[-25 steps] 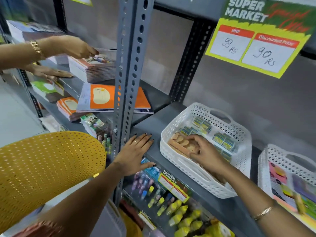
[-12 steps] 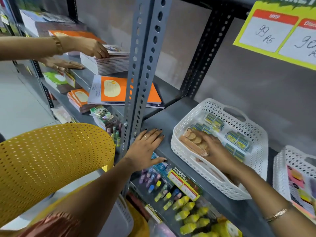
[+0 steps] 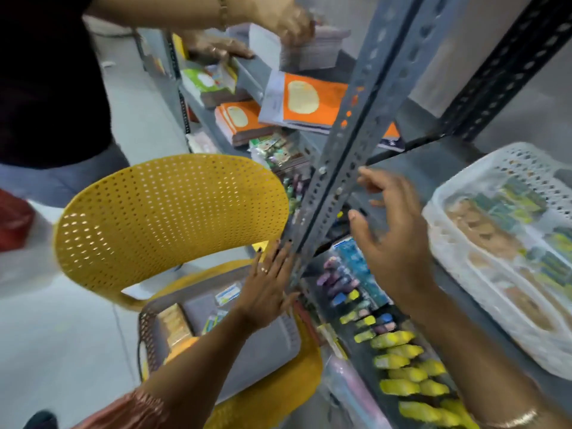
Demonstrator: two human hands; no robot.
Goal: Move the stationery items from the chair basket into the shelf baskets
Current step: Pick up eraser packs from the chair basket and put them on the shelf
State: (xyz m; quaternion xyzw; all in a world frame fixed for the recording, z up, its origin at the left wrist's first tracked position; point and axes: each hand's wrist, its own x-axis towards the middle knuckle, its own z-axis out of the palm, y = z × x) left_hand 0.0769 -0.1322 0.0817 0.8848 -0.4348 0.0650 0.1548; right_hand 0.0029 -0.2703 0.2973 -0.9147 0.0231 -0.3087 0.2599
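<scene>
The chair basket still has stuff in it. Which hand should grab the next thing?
Probably the left hand: it hovers open right above the grey chair basket. The right hand, also empty, is up by the white shelf basket.

A shop selling stationery, seen from above; a grey slotted-steel shelving rack carries stacked goods; orange-covered notebooks lie in piles on one shelf; rows of yellow and pastel highlighter pens fill the shelf below; a white perforated plastic basket holds small packets; another person's hand rests on a pile of books.
</scene>
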